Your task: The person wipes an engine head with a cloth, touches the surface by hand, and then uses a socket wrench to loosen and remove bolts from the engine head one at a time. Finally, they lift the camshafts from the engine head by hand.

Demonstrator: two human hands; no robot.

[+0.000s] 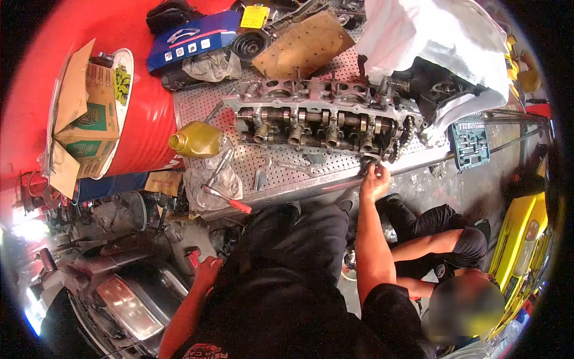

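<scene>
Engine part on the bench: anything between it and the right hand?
Only a small dark piece at the fingertips of the right hand, by the near edge of the engine part; can't tell if it's held. Nothing else visible blocks that hand. The wrench lies off to its left.

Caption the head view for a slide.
Right hand beside a cylinder head on a bench; left hand off the bench.
</scene>
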